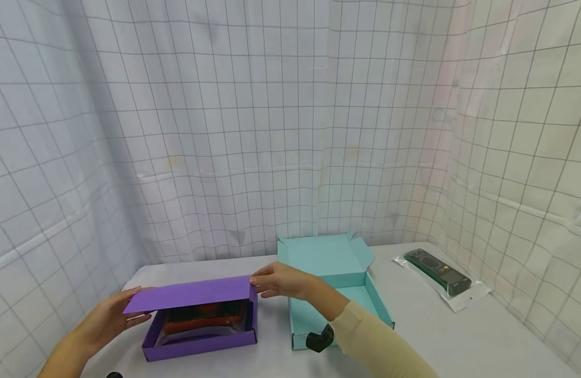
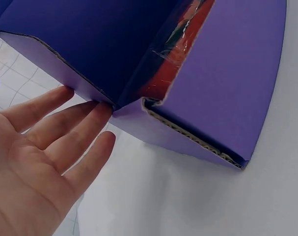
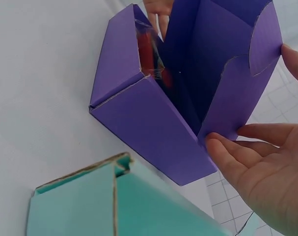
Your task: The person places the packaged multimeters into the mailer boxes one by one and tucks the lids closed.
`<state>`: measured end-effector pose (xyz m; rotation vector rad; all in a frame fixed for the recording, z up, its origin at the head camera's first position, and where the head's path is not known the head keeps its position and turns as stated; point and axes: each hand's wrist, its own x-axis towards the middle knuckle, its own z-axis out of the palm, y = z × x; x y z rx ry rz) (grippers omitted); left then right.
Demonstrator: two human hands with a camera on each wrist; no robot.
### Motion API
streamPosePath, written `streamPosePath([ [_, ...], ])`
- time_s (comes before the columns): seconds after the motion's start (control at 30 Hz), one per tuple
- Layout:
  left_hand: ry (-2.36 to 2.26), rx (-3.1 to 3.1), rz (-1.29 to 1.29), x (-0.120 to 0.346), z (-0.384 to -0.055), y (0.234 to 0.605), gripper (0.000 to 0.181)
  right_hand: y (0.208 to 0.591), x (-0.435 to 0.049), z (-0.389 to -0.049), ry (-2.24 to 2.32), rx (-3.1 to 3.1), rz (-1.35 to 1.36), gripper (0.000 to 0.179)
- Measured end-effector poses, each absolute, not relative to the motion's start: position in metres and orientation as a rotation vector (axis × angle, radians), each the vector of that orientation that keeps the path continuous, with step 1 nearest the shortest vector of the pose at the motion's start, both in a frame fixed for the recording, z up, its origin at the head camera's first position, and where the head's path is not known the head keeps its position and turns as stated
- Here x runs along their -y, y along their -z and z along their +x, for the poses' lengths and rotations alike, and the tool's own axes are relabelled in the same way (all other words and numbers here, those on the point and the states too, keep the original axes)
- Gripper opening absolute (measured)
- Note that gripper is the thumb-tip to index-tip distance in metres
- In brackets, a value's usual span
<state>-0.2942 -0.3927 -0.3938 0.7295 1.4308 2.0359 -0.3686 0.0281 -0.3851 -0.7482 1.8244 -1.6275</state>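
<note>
A purple cardboard box [image 1: 200,345] has its lid [image 1: 191,293] tilted partly down over it. Inside lies a red-and-dark item [image 1: 200,324] in clear plastic, half hidden by the lid. My left hand [image 1: 106,320] is at the lid's left end; in the left wrist view its extended fingers [image 2: 87,130] touch the side flap [image 2: 55,69]. At the other end my right hand [image 1: 285,281] has its fingertips [image 3: 215,142] against the right side flap [image 3: 232,93], the thumb [image 3: 292,61] at the lid's front tab.
Right of the purple box stands a teal box [image 1: 342,299], its lid [image 1: 323,257] raised, my right forearm crossing over it. A green-edged multimeter [image 1: 436,269] in a clear bag lies at the far right. Gridded white curtains [image 1: 271,131] enclose the white table [image 1: 427,325].
</note>
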Motion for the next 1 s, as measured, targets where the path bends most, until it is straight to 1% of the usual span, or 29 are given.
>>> streamPosePath([
  [0.17,-2.019,-1.437,0.770,0.392,-0.292,0.401,0.051,0.390,-0.031,-0.365,1.575,-1.866,-0.808,0.057],
  [0.4,-1.981,-1.597,0.678,0.390,-0.286,0.405,0.045,0.394,-0.031,-0.364,1.499,-1.926,-0.833,0.060],
  [0.67,-1.956,-1.610,0.807,0.391,-0.284,0.408,0.043,0.393,-0.031,-0.362,1.425,-1.991,-0.888,0.065],
  [1.0,-1.939,-1.655,0.820,0.392,-0.283,0.412,0.043,0.392,-0.030,-0.360,1.414,-2.025,-0.876,0.067],
])
